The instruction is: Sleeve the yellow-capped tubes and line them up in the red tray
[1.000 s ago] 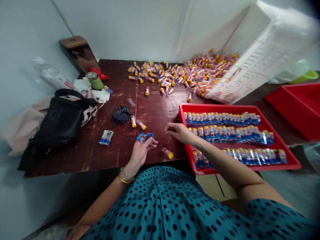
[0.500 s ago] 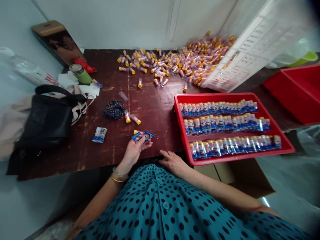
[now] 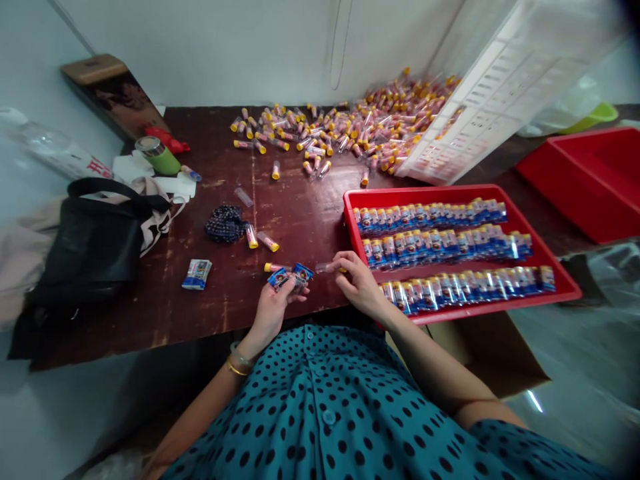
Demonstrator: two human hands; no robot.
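My left hand [image 3: 275,308] is closed on small blue printed packets [image 3: 303,272], held over the table's front edge. A clear tube with a yellow cap [image 3: 271,267] shows just behind them; whether it is held or lies on the table, I cannot tell. Between the thumb and fingers of my right hand [image 3: 361,283] is a clear capped tube [image 3: 325,267], its clear end pointing left toward the packets. Beside that hand stands a red tray [image 3: 450,189] with rows of blue-wrapped tubes [image 3: 440,245]. A stack of printed packets [image 3: 197,275] lies to the left.
Many yellow-capped tubes [image 3: 380,123] are heaped at the back against a white crate [image 3: 465,113]. A dark cloth bundle [image 3: 225,223] and two loose tubes [image 3: 268,241] lie mid-table. A black bag [image 3: 95,240] and green flask [image 3: 163,159] are at left, a red bin [image 3: 590,180] at right.
My right hand has risen from the table's front edge and now pinches a clear tube near the packets. My left hand still holds its packets. The view has shifted slightly.
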